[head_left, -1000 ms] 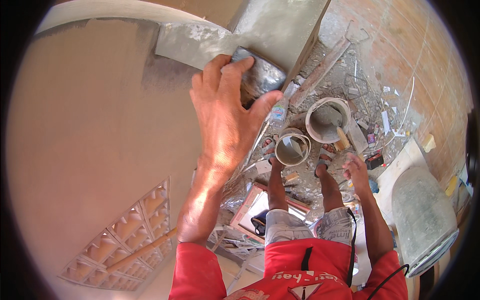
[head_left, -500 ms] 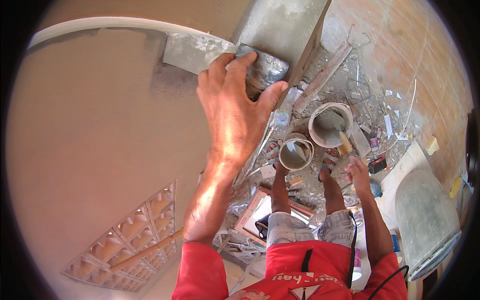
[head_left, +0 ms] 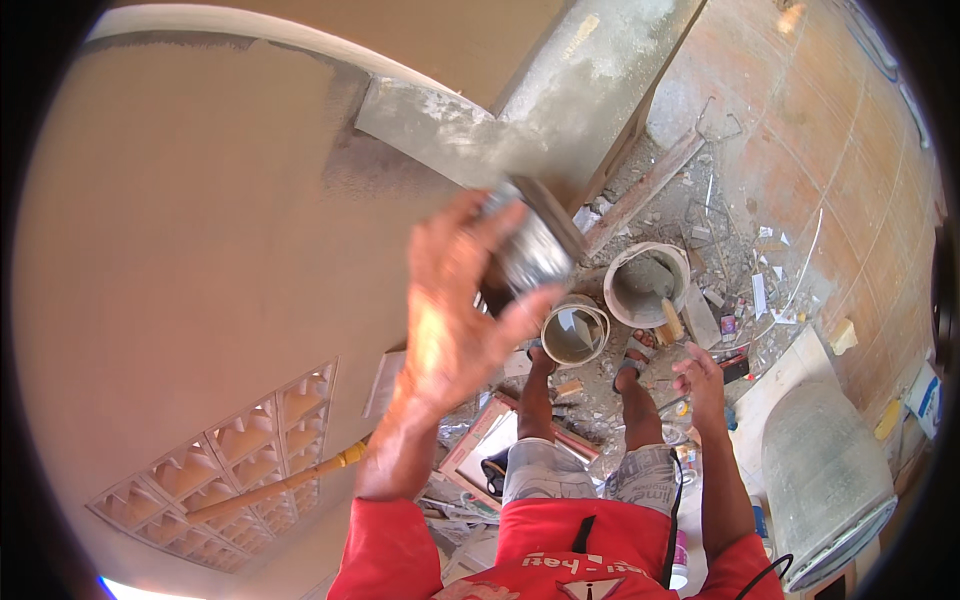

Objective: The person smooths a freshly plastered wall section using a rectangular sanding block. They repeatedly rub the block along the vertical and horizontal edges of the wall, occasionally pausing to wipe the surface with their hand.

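Observation:
My left hand (head_left: 450, 290), smeared by motion, is closed around a hand-sized grey block (head_left: 535, 240) with a shiny, wet-looking face. The block is tilted, and its thicker edge faces up and right. It appears apart from the grey cement ledge (head_left: 420, 125), which meets a wide cement-coated beam (head_left: 585, 85) behind it. Low on the right, my right hand (head_left: 700, 385) hangs beside my leg with loosely bent fingers apart and nothing visible in them. Its nearest things are a wooden-handled tool (head_left: 672, 318) and a larger bucket (head_left: 620, 290) of grey mix.
A smaller bucket (head_left: 575, 335) with grey contents stands by my feet. Rubble, a wooden plank (head_left: 645, 195) and a wood-framed panel (head_left: 480, 440) lie on the floor. A plastered wall (head_left: 220, 220) with a vent-block grille (head_left: 240, 470) and a pole (head_left: 280, 485) fill the left.
My left hand has drawn the block back from the corner of the ledge and beam, toward me, and tilted it. The whole view has shifted slightly. My right hand stays low and empty.

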Motion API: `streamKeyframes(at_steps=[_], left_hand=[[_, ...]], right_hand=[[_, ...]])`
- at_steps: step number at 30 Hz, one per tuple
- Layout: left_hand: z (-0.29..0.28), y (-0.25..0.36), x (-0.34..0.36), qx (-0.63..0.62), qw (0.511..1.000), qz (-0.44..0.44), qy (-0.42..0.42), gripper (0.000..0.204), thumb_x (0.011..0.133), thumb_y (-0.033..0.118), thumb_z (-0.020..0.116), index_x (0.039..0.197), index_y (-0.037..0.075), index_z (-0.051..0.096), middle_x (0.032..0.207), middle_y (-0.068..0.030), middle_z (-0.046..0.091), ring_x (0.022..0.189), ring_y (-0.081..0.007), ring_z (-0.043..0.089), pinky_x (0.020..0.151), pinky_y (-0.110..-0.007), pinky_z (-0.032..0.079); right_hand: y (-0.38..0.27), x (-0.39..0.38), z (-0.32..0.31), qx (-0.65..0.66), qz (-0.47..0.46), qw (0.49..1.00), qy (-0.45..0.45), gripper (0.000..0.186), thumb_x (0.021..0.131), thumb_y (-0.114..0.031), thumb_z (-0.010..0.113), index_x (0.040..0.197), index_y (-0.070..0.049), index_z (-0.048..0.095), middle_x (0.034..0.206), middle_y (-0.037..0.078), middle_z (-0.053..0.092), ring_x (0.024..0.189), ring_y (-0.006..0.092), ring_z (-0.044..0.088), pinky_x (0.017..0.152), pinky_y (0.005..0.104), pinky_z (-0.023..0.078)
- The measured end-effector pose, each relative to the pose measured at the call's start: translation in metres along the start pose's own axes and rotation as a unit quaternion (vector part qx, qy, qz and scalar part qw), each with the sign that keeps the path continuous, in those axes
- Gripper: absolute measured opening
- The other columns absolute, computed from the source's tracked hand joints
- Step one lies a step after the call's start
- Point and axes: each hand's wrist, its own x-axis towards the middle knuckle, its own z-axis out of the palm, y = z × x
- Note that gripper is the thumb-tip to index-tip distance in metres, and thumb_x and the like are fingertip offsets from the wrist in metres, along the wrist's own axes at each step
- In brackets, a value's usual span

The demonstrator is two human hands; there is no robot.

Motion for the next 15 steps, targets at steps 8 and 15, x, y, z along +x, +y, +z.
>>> streamKeyframes(at_steps=[8, 15], left_hand=[[0.056, 0.039, -0.076, -0.585, 0.797, -0.044, -0.145, 0.088, 0.064, 0.000, 0.075, 0.145, 0.008, 0.042, 0.148, -0.0144, 0.037, 0.138, -0.0261, 0.037, 0.112, -0.042, 0.034], [0.060, 0.017, -0.108, -0.706, 0.694, -0.050, -0.133, 0.083, 0.067, 0.009, 0.072, 0.144, 0.004, 0.041, 0.145, -0.0136, 0.039, 0.140, -0.0262, 0.036, 0.118, -0.041, 0.024]], right_hand=[[-0.100, -0.044, 0.062, 0.173, -0.065, 0.953, -0.240, 0.067, 0.097, -0.048, 0.055, 0.141, 0.001, 0.044, 0.130, 0.017, 0.058, 0.120, 0.0243, 0.055, 0.100, 0.0382, 0.045], [-0.095, -0.078, 0.112, 0.439, 0.072, 0.717, -0.537, 0.064, 0.100, -0.050, 0.037, 0.145, -0.005, 0.035, 0.133, 0.025, 0.052, 0.093, 0.0459, 0.066, 0.069, 0.0540, 0.059]])
